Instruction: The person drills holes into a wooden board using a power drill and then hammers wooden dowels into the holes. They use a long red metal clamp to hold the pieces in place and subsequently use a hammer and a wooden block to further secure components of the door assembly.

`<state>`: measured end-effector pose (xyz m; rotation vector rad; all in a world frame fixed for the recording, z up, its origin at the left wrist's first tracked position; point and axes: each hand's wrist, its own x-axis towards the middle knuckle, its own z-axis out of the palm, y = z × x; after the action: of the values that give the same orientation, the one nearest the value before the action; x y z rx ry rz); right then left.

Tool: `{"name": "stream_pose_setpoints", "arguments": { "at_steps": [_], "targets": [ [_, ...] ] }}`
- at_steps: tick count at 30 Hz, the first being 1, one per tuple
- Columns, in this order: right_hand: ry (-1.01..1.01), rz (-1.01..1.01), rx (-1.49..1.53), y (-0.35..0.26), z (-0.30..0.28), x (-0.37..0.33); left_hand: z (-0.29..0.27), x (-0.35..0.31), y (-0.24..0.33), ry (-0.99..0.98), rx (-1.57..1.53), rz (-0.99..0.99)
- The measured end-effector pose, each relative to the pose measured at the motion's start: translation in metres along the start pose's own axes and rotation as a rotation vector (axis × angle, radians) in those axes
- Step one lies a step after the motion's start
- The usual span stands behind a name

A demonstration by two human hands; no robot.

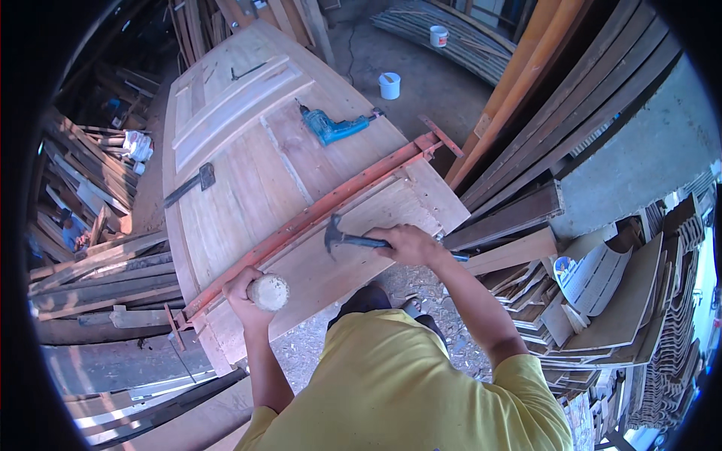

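My right hand (410, 246) is wrapped round the dark handle of a claw hammer (333, 236), whose head is over the near end of a large wooden door (248, 180). Fingers of my left hand (247, 295) close round a cylinder with a pale round end (270, 292); its exact kind is unclear. This hand is next to a long red bar clamp (316, 209) that spans the door's width. Beyond the clamp, a blue power drill (329, 128) lies on the door towards the right. A dark-headed hammer (192, 185) rests near the door's left edge.
Two white buckets (389, 86) (438, 35) stand beyond the door at the right. Tall planks (556, 83) lean on that side, above stacked thin boards (602, 308). More timber (105, 293) is piled at the left. Wood shavings (470, 308) litter the floor near me.
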<state>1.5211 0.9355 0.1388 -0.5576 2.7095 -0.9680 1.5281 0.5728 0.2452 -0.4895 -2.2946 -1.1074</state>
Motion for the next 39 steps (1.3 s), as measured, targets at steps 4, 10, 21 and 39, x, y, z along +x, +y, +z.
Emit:
{"name": "stream_pose_setpoints", "arguments": {
  "at_steps": [4, 10, 21, 39],
  "targets": [
    [1.056, 0.704, 0.036, 0.071, -0.013, -0.065, -0.027, -0.042, -0.016, 0.033, -0.001, -0.097],
    [1.169, 0.844, 0.278, 0.012, 0.005, -0.205, -0.038, -0.063, -0.055, -0.231, -0.067, -0.129],
    [0.789, 0.664, 1.230, -0.215, 0.231, -0.185, -0.139, -0.138, -0.059, -0.788, 0.017, 0.472],
    [-0.062, 0.171, 1.464, -0.494, 0.337, 0.138, -0.394, -0.187, -0.171, -0.421, 0.416, 0.182]
  ]
}}
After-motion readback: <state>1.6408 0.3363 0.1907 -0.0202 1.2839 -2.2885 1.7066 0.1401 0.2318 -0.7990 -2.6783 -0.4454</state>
